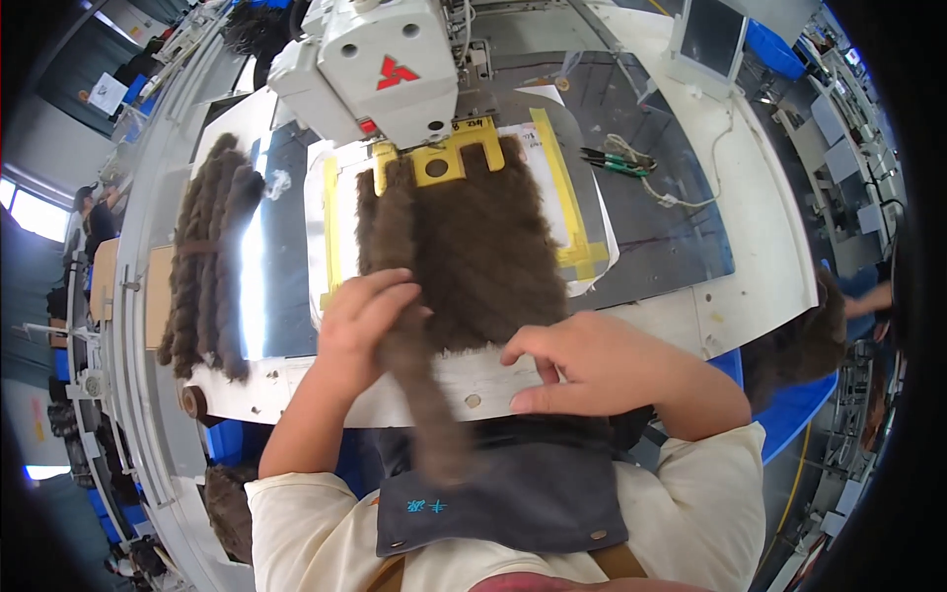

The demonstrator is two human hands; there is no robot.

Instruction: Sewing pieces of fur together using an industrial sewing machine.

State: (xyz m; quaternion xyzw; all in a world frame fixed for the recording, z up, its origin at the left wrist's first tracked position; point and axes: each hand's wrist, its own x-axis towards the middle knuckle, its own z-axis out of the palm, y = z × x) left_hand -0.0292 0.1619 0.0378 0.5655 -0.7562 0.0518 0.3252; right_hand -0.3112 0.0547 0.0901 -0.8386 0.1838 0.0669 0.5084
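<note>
At the centre of the frame a long brown fur strip runs nearly straight up and down the picture, its upper end lying along the left edge of a brown fur panel under the yellow clamp of the white sewing machine, its lower end hanging blurred below the surface edge over a dark apron. The left hand has its grip closed around the strip about midway, fingers curled over it. The right hand lies flat, fingers together and pointing toward frame left, pressing on the lower edge of the panel and on the pale strip of surface beneath; it holds nothing. The panel sits on a white template bordered with yellow tape, which lies on a grey transparent sheet. At left of the frame a bundle of more fur strips lies with its long axis also up and down. A green-handled tool rests at upper right of the sheet beside a coiled cord. A small screen stands at the top right, partly cut off. The machine bears a red emblem on its face. The apron carries small blue stitched marks, too small to make out. The strip's lower tip is smeared by motion.
</note>
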